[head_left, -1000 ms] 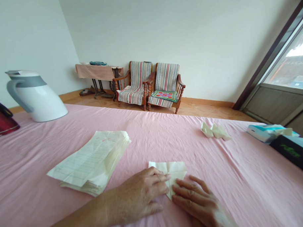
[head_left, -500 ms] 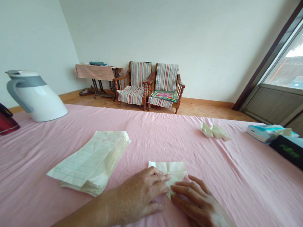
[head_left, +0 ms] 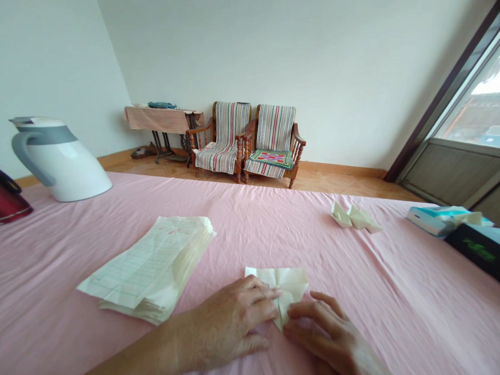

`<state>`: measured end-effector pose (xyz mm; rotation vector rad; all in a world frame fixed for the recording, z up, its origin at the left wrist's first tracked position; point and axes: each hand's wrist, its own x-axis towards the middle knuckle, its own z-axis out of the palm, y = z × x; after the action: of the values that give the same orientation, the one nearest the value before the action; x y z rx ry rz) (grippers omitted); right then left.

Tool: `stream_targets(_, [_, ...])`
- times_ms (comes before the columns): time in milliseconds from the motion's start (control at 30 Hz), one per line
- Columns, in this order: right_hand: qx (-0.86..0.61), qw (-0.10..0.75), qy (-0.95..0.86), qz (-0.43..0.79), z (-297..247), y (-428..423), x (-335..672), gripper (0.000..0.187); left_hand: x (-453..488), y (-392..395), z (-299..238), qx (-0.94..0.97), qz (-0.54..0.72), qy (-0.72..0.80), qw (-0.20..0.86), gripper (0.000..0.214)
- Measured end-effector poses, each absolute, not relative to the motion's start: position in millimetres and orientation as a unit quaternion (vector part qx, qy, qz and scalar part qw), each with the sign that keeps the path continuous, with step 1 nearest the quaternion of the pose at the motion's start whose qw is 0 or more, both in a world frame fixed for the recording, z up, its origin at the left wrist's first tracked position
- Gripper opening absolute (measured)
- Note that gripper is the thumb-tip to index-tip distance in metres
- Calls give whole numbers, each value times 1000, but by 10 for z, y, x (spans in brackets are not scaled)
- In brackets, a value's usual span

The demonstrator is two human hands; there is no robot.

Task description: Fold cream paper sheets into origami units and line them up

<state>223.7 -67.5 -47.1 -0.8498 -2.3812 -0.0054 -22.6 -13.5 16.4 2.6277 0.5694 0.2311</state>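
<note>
A small piece of folded pale paper (head_left: 288, 282) lies on the pink cloth in front of me, its top edge wide and its lower end tapering to a point. My left hand (head_left: 233, 314) rests flat over its left side, fingers stretched out. At the paper's lower right edge is my right hand (head_left: 324, 330), fingers slightly bent and apart, tips touching the paper. A thick stack of lined paper sheets (head_left: 150, 262) sits to the left of my hands. Folded paper shapes (head_left: 355, 216) stand farther off at the right.
A white and grey jug (head_left: 75, 166) and a red kettle (head_left: 4, 199) stand at the left. On the right are a tissue pack (head_left: 431, 219) and a black box (head_left: 477, 250). Two wooden armchairs (head_left: 234, 139) and a cloth-covered sewing table (head_left: 159, 117) are beyond the pink-covered surface (head_left: 251, 220).
The fingers of my right hand have drawn back slightly to the right and bent more along the paper's edge. My left hand stays in place.
</note>
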Motion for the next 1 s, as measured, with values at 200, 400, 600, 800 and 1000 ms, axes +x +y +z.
stream_targets(200, [-323,304,-896,5,-506,-679,2243,43,-228,-131,175,947,86,209,230,31])
stream_targets(400, [-335,292,-896,17,-457,-690,2192,44,-214,-153,214,939,79,234,241,43])
stream_targets(600, [-333,268,-903,24,-449,-681,2200,35,-206,-163,220,938,68,240,242,52])
stream_targets(800, [-312,274,-909,-26,-434,-657,2194,31,-227,-152,182,939,87,224,244,58])
stream_targets(1000, [-317,286,-903,-52,-469,-671,2174,29,-234,-139,174,944,93,211,234,55])
